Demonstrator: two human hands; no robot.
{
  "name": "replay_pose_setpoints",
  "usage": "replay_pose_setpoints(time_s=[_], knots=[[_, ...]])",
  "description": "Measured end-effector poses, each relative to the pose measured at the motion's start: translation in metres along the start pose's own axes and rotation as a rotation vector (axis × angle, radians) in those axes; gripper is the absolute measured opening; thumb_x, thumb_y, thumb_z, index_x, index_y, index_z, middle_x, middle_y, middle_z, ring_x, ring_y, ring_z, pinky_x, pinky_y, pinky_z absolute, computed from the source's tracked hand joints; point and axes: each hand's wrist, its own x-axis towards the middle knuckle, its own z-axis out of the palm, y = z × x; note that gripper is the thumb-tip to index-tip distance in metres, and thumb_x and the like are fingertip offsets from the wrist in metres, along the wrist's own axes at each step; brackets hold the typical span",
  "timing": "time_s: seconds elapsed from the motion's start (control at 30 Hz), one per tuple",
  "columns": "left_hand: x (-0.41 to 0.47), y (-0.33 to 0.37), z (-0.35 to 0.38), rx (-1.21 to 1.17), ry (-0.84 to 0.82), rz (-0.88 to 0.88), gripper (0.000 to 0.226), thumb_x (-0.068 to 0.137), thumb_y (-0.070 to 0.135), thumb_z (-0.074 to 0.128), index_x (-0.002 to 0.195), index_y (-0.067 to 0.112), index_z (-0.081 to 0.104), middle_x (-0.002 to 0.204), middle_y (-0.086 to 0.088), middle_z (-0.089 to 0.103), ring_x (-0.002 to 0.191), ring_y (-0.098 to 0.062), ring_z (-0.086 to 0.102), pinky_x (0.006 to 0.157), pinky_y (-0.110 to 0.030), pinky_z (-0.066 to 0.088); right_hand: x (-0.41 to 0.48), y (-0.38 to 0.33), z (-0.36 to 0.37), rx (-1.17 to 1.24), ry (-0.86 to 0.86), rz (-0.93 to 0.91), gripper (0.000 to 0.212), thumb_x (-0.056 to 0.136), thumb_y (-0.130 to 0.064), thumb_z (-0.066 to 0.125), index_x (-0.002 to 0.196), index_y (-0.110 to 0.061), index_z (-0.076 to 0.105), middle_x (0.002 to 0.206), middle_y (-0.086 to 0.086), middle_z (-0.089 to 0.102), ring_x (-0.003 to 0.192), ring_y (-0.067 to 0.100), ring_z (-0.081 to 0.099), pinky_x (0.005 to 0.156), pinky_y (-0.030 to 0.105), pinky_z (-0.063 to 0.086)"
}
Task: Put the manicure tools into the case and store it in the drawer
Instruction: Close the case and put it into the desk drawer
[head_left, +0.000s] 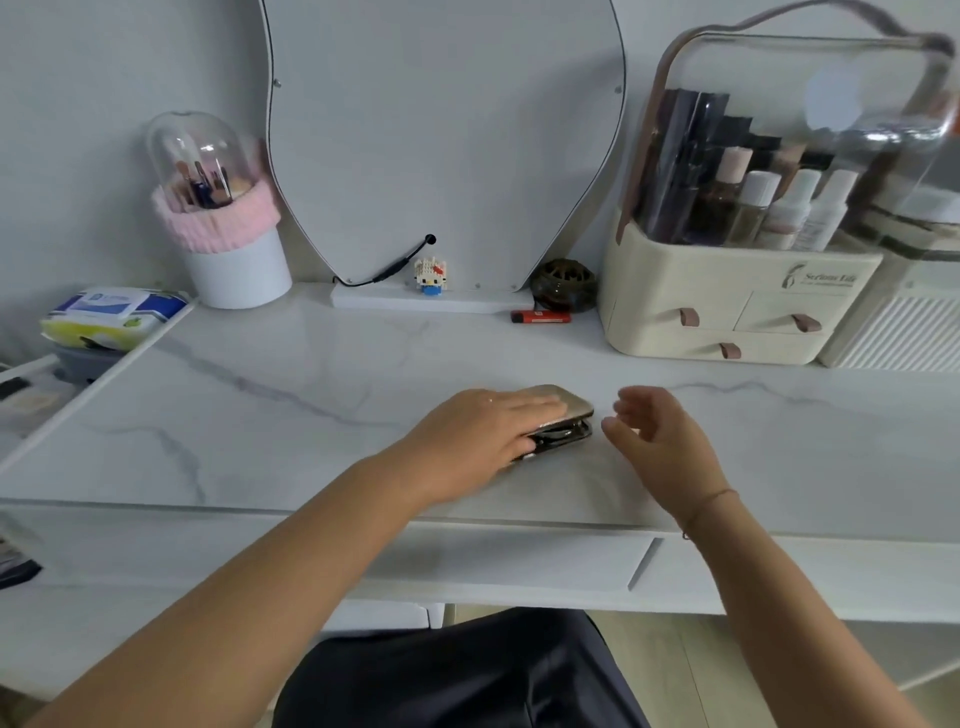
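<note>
Desk (260, 415): white tabletop with grey marble veining, fills the middle of the view.

Mirror (441, 130): large, curved outline, stands on a white base at the back of the desk, against the wall.

Cosmetic organiser (727, 312): cream plastic with a clear domed lid and small drawers with brown pull tabs. At back right, with bottles inside.

Brush holder (228, 244): white cup with a pink knitted band and a clear dome. At back left, beside the mirror.

Wet wipes pack (114, 312): blue, white and yellow, past the desk's left edge.

Left hand (483, 436): palm and straight fingers lie flat on the lid of the case. The grip is not closed round it; the hand presses from above.

Right hand (654, 431): hovers just beside the case's right end, apart from it. Fingers loosely curled, grip holds nothing.

Manicure case (569, 410): gold, rounded, hard-shelled. It lies on the desk, centre front. The lid is slightly ajar at the right end, and dark metal tools show in the gap.

Small items along the mirror base: dark round openwork ornament (563, 285), red lighter (540, 316) lying flat, small block-built cat figure (430, 275).
</note>
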Motion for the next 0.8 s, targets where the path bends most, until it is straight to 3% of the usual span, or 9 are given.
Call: replay_pose_setpoints(time_s=[0.1, 0.17, 0.23, 0.3, 0.47, 0.8], knots=[[-0.009, -0.014, 0.015, 0.068, -0.018, -0.008, 0.046, 0.098, 0.036, 0.037, 0.143, 0.038, 0.026, 0.153, 0.018, 0.022, 0.142, -0.003, 0.016, 0.115, -0.031, 0.01, -0.003, 0.003, 0.005, -0.028, -0.147, -0.109, 0.051, 0.084, -0.019, 0.065, 0.131, -0.02, 0.045, 0.122, -0.007, 0.052, 0.113, 0.007, 0.05, 0.099, 0.024, 0.038], [-0.016, -0.024, 0.018, 0.051, -0.011, -0.054, 0.05, 0.093, 0.053, 0.025, 0.142, 0.043, 0.023, 0.153, 0.021, 0.018, 0.142, -0.002, 0.012, 0.115, -0.031, 0.003, -0.003, 0.004, 0.008, -0.104, -0.218, -0.191, 0.053, 0.085, -0.023, 0.065, 0.133, -0.025, 0.045, 0.126, -0.012, 0.049, 0.116, 0.002, 0.045, 0.102, 0.021, 0.034], [-0.023, -0.031, 0.018, 0.047, -0.01, -0.061, 0.059, 0.086, 0.061, 0.015, 0.142, 0.045, 0.02, 0.152, 0.022, 0.018, 0.142, -0.002, 0.012, 0.115, -0.032, 0.001, 0.0, 0.001, 0.01, -0.151, -0.266, -0.26, 0.05, 0.084, -0.026, 0.065, 0.132, -0.026, 0.048, 0.128, -0.011, 0.049, 0.116, -0.002, 0.042, 0.102, 0.017, 0.032], [-0.027, -0.036, 0.017, 0.054, -0.026, -0.059, 0.059, 0.085, 0.062, 0.018, 0.142, 0.044, 0.018, 0.153, 0.021, 0.018, 0.142, -0.003, 0.011, 0.116, -0.034, 0.001, 0.003, -0.002, 0.015, -0.19, -0.321, -0.297, 0.051, 0.083, -0.03, 0.065, 0.131, -0.026, 0.048, 0.135, -0.008, 0.047, 0.119, -0.002, 0.039, 0.101, 0.013, 0.027], [-0.029, -0.039, 0.016, 0.085, -0.033, -0.064, 0.063, 0.084, 0.061, 0.013, 0.143, 0.04, 0.018, 0.154, 0.016, 0.019, 0.144, -0.009, 0.012, 0.113, -0.03, 0.0, 0.006, -0.002, 0.026, -0.181, -0.369, -0.301, 0.058, 0.078, -0.042, 0.068, 0.131, -0.029, 0.05, 0.144, -0.006, 0.038, 0.128, 0.004, 0.038, 0.105, 0.019, 0.03], [-0.028, -0.04, 0.016, 0.047, -0.068, -0.077, 0.058, 0.087, 0.057, 0.004, 0.143, 0.043, 0.011, 0.155, 0.02, 0.009, 0.144, -0.004, 0.001, 0.115, -0.029, -0.005, 0.013, -0.002, 0.024, -0.189, -0.4, -0.312, 0.054, 0.079, -0.036, 0.069, 0.13, -0.033, 0.049, 0.146, -0.007, 0.036, 0.129, 0.005, 0.038, 0.104, 0.018, 0.028]])
